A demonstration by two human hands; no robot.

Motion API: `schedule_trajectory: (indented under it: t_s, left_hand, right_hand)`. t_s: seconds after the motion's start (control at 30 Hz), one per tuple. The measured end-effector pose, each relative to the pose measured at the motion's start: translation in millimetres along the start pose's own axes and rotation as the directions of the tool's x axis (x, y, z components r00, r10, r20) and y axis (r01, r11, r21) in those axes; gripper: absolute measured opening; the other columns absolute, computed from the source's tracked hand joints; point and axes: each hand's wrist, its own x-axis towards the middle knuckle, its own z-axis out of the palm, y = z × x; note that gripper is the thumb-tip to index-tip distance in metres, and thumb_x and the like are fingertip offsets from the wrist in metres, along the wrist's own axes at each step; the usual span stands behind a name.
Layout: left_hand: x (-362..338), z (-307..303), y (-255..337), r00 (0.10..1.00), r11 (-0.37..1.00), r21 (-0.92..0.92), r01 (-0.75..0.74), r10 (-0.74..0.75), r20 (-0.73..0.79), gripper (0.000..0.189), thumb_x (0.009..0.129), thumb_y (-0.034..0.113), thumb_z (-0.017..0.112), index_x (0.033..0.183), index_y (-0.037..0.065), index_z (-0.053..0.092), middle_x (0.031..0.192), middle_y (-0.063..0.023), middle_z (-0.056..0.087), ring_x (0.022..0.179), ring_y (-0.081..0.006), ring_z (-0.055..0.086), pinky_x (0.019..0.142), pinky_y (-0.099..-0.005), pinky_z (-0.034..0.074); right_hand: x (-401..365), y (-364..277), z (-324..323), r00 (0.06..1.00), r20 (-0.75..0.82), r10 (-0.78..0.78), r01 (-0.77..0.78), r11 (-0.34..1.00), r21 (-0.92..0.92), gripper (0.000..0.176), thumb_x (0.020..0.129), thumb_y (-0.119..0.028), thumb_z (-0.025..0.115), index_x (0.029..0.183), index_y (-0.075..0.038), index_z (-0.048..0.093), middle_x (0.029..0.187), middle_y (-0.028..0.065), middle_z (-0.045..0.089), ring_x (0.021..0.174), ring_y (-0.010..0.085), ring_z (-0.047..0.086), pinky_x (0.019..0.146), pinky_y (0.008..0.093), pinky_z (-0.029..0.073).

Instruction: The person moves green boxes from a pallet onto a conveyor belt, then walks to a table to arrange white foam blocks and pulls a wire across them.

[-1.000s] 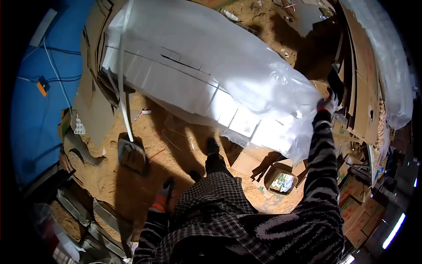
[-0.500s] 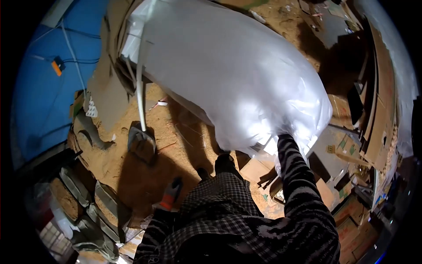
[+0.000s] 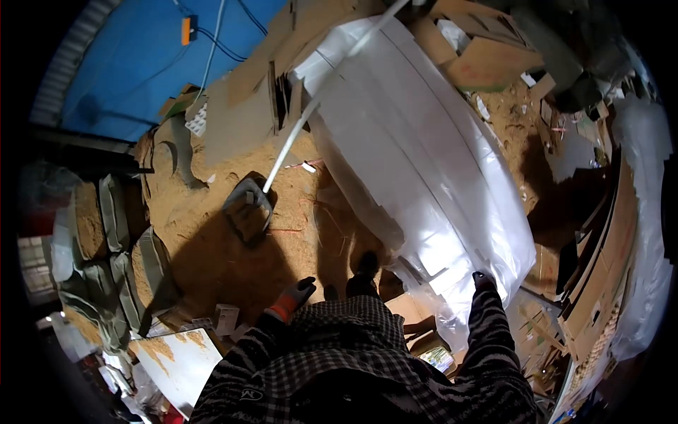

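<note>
Fingers [image 3: 483, 281] gripping plastic bag [image 3: 424, 162] — lower now, turned

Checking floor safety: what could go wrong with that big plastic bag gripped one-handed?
Only the right hand grips the plastic bag, so the thin film could tear or slip. The bag also hides the ground ahead, and cardboard scraps and a shovel lie near the feet, so tripping is possible.

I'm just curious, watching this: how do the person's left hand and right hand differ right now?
The left hand hangs free above the sandy floor, touching nothing; the right hand reaches forward and seems to grip the large white plastic-wrapped bundle. The left hand's glove shows an orange-red cuff; the right hand's looks all dark. Both are gloved, with striped sleeves.
</note>
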Motion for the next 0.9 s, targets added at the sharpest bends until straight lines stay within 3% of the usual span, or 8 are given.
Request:
schedule_trajectory:
  t_s: [0.03,0.1,0.4,0.6,0.67,0.77,0.83,0.9]
  left_hand:
    - [0.3,0.2,-11.6,1.000,1.000,0.002,-0.021,0.021,-0.019,0.044,0.091,0.030,0.058,0.126,0.003,0.054,0.125,-0.0115,0.058,0.116,-0.0200,0.053,0.098,-0.0306,0.040]
    - [-0.8,2.1,-24.3,0.998,0.998,-0.002,-0.056,0.056,-0.038,0.046,0.089,0.032,0.061,0.126,0.005,0.055,0.124,-0.0117,0.059,0.114,-0.0203,0.055,0.096,-0.0299,0.041]
    - [-34.7,20.6,-4.9,0.969,0.966,-0.075,-0.246,0.247,0.006,0.040,0.091,0.024,0.059,0.124,0.002,0.055,0.122,-0.0102,0.060,0.112,-0.0170,0.055,0.096,-0.0291,0.042]
    - [-7.9,76.5,22.2,0.891,0.934,-0.099,-0.342,0.356,0.283,0.042,0.092,0.019,0.057,0.127,-0.002,0.050,0.124,-0.0095,0.057,0.111,-0.0173,0.055,0.095,-0.0271,0.043]
    - [-71.4,92.4,127.6,0.826,0.912,-0.009,-0.410,0.376,0.421,0.040,0.093,0.018,0.053,0.128,-0.001,0.049,0.122,-0.0095,0.058,0.107,-0.0174,0.057,0.092,-0.0270,0.045]
    - [-41.8,145.8,145.4,0.693,0.891,-0.285,-0.352,0.453,0.561,0.040,0.095,0.025,0.048,0.129,0.003,0.049,0.121,-0.0102,0.058,0.106,-0.0182,0.057,0.090,-0.0288,0.046]
    - [-44.9,176.7,163.5,0.700,0.844,-0.535,0.041,0.358,0.618,0.041,0.093,0.029,0.051,0.127,0.005,0.050,0.118,-0.0104,0.059,0.101,-0.0192,0.059,0.086,-0.0303,0.048]
    - [-52.3,199.0,177.7,0.675,0.826,-0.555,0.095,0.357,0.646,0.033,0.092,0.028,0.053,0.118,0.008,0.055,0.111,-0.0077,0.061,0.094,-0.0182,0.059,0.082,-0.0297,0.047]
  right_hand:
    - [3.6,15.6,8.0,0.979,-0.193,-0.066,0.110,0.967,0.228,0.035,0.082,-0.039,0.056,0.096,-0.009,0.067,0.098,0.0168,0.066,0.096,0.0337,0.061,0.084,0.0418,0.048]
    - [-12.0,3.0,-28.9,0.990,-0.135,0.037,-0.013,0.984,0.179,0.031,0.081,-0.034,0.061,0.097,-0.008,0.067,0.095,0.0165,0.066,0.093,0.0323,0.063,0.082,0.0397,0.049]
    - [-101.8,-49.8,-127.0,0.928,-0.266,-0.259,0.347,0.861,0.373,0.031,0.081,-0.031,0.061,0.098,-0.006,0.066,0.099,0.0158,0.066,0.097,0.0307,0.061,0.085,0.0373,0.047]
    - [-152.6,-98.2,-130.2,0.939,-0.267,-0.217,0.331,0.779,0.532,0.033,0.077,-0.027,0.071,0.103,-0.007,0.069,0.098,0.0083,0.070,0.089,0.0175,0.065,0.082,0.0295,0.049]
    - [-171.7,-113.3,-122.6,0.930,-0.257,-0.261,0.366,0.708,0.604,0.035,0.077,-0.027,0.071,0.105,-0.007,0.068,0.097,0.0085,0.070,0.086,0.0173,0.065,0.080,0.0291,0.050]
    - [-220.2,-144.2,-122.6,0.941,-0.210,-0.266,0.336,0.662,0.669,0.041,0.074,-0.025,0.072,0.110,-0.006,0.066,0.095,0.0110,0.069,0.085,0.0176,0.065,0.080,0.0300,0.050]
    - [-250.2,-161.3,-123.2,0.929,-0.216,-0.300,0.368,0.688,0.625,0.045,0.074,-0.021,0.070,0.115,-0.005,0.063,0.092,0.0118,0.069,0.084,0.0189,0.065,0.079,0.0299,0.051]
    - [-261.9,-167.8,-106.8,0.935,-0.174,-0.309,0.332,0.596,0.731,0.049,0.076,-0.019,0.068,0.122,-0.005,0.058,0.098,0.0121,0.068,0.087,0.0192,0.064,0.080,0.0303,0.051]
